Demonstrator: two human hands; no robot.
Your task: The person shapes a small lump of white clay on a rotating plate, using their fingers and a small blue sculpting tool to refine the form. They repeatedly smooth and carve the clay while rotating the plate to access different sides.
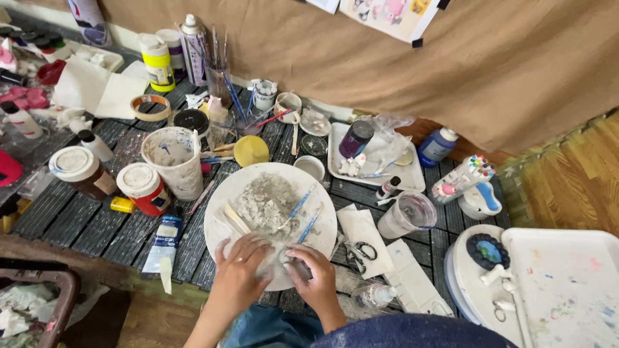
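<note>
Hands working grey clay on a round plate

Left hand [240, 270] lies open on the clay [265, 205]; right hand [313, 274] grips a grey lump [288, 258] on the plate [219, 219].

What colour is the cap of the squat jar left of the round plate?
White, on the squat red jar; head view shows it best.
</note>
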